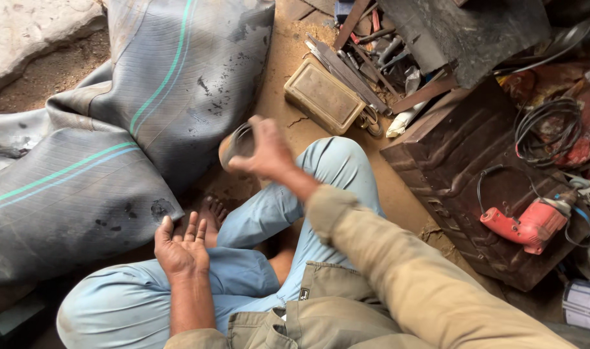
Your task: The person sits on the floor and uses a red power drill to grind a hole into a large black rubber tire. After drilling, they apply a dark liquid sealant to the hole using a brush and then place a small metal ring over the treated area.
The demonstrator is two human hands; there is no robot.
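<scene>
Right hand (pixel 267 152) raised over knee, fingers wrapped around small dark round tin (pixel 238 143); contents hidden. Left hand (pixel 182 249) spread, palm up, empty, on thigh. Large grey inner tube (pixel 114 129) left. Tan metal box (pixel 323 95) shut. Red drill (pixel 524 224) on rusty box (pixel 463 168).
</scene>
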